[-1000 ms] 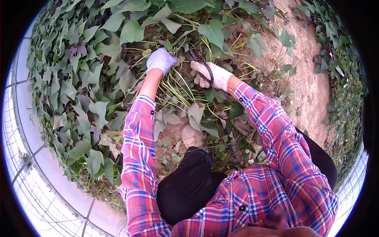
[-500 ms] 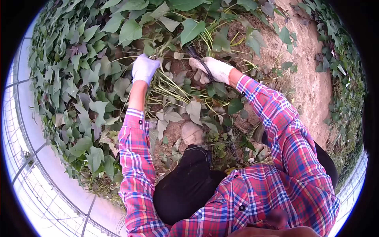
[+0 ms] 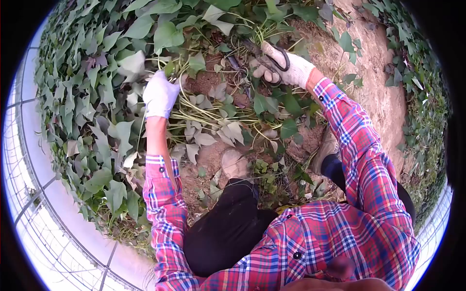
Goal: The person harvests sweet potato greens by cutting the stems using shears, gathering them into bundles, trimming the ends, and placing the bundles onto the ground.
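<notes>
In a pale purple glove, my left hand [image 3: 161,95] is closed on a bunch of green vine stems [image 3: 206,115], which trail to the right from it. My right hand [image 3: 286,68], in a whitish glove, grips dark-handled scissors [image 3: 282,59]. Their blades point up and left into the leaves and are partly hidden. Between the hands lie bare brown soil [image 3: 206,83], loose stems and wilted leaves [image 3: 233,132].
Dense leafy vines [image 3: 87,97] cover the left side. A strip of bare soil [image 3: 376,92] runs down the right, with more vines [image 3: 424,92] beyond it. My shoes [image 3: 235,164] stand among the leaves below my hands. A pale wall [image 3: 116,262] curves along the lower left.
My left hand has moved left and down with the stems, baring soil between the hands. My right hand has shifted right and slightly up with the scissors.
</notes>
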A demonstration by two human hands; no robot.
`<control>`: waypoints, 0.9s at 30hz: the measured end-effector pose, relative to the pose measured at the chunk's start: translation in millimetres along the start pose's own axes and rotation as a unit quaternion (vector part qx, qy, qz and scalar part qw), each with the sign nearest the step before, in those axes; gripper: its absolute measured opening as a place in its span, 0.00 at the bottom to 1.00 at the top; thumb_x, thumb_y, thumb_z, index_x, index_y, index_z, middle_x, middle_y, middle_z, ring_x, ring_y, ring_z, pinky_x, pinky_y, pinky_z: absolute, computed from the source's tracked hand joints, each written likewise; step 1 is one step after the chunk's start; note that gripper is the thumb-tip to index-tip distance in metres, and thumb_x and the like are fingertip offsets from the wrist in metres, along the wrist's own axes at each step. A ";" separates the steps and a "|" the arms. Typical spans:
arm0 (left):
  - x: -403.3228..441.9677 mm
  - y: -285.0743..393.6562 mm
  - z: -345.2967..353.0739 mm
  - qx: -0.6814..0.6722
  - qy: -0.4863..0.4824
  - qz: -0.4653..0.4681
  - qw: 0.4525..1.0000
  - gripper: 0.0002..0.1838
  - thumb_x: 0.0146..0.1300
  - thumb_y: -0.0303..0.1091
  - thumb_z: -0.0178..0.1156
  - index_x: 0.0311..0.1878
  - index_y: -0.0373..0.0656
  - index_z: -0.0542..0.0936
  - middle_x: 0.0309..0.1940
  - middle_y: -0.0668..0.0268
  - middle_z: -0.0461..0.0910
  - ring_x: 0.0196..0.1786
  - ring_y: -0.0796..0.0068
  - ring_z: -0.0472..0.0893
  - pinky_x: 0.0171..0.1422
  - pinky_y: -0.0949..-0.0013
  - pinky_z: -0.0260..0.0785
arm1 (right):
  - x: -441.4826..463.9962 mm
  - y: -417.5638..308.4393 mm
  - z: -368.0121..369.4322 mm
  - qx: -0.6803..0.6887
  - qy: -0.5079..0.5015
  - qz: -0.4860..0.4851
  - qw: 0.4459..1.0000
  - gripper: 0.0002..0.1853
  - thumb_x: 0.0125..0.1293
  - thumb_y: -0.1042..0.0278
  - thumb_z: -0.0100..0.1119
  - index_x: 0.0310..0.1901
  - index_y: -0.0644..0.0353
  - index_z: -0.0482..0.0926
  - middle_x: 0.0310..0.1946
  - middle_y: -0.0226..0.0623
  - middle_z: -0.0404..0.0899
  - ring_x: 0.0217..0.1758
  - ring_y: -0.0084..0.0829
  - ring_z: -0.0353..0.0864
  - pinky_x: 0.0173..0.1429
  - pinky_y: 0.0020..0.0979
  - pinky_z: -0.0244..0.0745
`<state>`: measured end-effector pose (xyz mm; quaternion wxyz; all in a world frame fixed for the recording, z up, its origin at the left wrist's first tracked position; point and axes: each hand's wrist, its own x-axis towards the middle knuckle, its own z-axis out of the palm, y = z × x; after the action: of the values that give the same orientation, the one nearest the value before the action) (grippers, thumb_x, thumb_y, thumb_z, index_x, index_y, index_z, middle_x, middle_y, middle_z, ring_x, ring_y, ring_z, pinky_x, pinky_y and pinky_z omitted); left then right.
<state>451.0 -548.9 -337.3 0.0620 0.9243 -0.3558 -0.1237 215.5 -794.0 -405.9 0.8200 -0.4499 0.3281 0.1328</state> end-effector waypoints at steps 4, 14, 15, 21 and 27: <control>49.1 38.6 34.8 0.060 -0.083 0.013 0.995 0.25 0.55 0.54 0.63 0.45 0.43 0.81 0.40 0.50 0.83 0.46 0.50 0.82 0.51 0.54 0.74 | -9.1 -14.1 28.5 -0.056 -0.038 0.038 0.997 0.42 0.66 0.27 0.41 0.54 0.66 0.74 0.33 0.37 0.82 0.21 0.17 0.72 0.21 0.18 0.67; 99.4 44.7 65.9 0.035 -0.212 0.035 0.976 0.31 0.56 0.50 0.61 0.58 0.37 0.75 0.53 0.47 0.79 0.57 0.51 0.78 0.61 0.58 0.70 | 11.3 -23.5 35.2 -0.090 -0.029 0.037 0.995 0.48 0.61 0.23 0.43 0.54 0.74 0.72 0.40 0.48 0.83 0.23 0.19 0.72 0.25 0.19 0.68; 100.4 42.8 67.0 0.035 -0.212 0.037 0.976 0.31 0.56 0.50 0.61 0.58 0.37 0.75 0.53 0.47 0.79 0.57 0.51 0.78 0.61 0.58 0.70 | 9.4 -24.9 33.5 -0.099 -0.036 0.040 0.994 0.48 0.61 0.24 0.44 0.54 0.74 0.71 0.41 0.49 0.83 0.23 0.19 0.72 0.25 0.19 0.68; 102.2 43.2 67.1 0.012 -0.220 0.025 0.975 0.33 0.54 0.52 0.63 0.55 0.35 0.77 0.50 0.46 0.80 0.56 0.51 0.79 0.60 0.59 0.70 | 20.9 -15.6 30.5 -0.081 -0.044 0.032 0.995 0.47 0.62 0.25 0.44 0.53 0.74 0.72 0.40 0.51 0.83 0.23 0.20 0.72 0.25 0.19 0.69; 98.5 36.0 69.4 -0.053 -0.168 0.016 0.984 0.32 0.53 0.51 0.64 0.54 0.34 0.77 0.48 0.43 0.80 0.52 0.48 0.80 0.58 0.58 0.71 | 20.0 -11.5 29.7 -0.094 -0.049 0.030 0.994 0.45 0.64 0.25 0.43 0.51 0.72 0.72 0.39 0.50 0.83 0.24 0.19 0.73 0.26 0.18 0.69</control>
<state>479.6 -643.7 -415.0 0.0522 0.8801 -0.3690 -0.2943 248.8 -777.5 -400.3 0.7847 -0.5079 0.2871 0.2095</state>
